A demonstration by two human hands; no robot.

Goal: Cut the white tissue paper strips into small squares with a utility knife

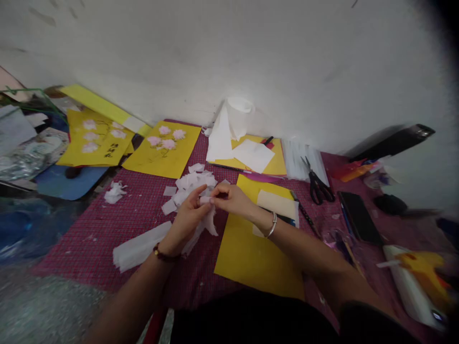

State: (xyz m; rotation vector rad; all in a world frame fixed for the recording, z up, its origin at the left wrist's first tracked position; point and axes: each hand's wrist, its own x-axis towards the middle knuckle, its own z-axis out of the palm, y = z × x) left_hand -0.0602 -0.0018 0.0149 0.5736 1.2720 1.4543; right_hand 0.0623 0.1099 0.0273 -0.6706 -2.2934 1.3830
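Observation:
Between the fingertips of both my hands is a small piece of white tissue paper (205, 200). My left hand (189, 215) pinches its near side, with thumb and forefinger closed on it. From the right, my right hand (231, 198) pinches the other edge. Just behind and under the hands lies a heap of cut white tissue pieces (195, 179). A folded strip of white tissue (141, 246) rests left of my left wrist. Beneath my right forearm is a yellow paper sheet (247, 253) with a cream pad (278, 203) on it.
Two yellow sheets with pink paper flowers (161, 162) (81, 155) lie at the back left. A toilet roll (239, 114) stands by the wall. Black scissors (317, 186), a phone (360, 217) and a yellow glue gun (426, 272) lie to the right. A crumpled tissue (115, 192) sits left.

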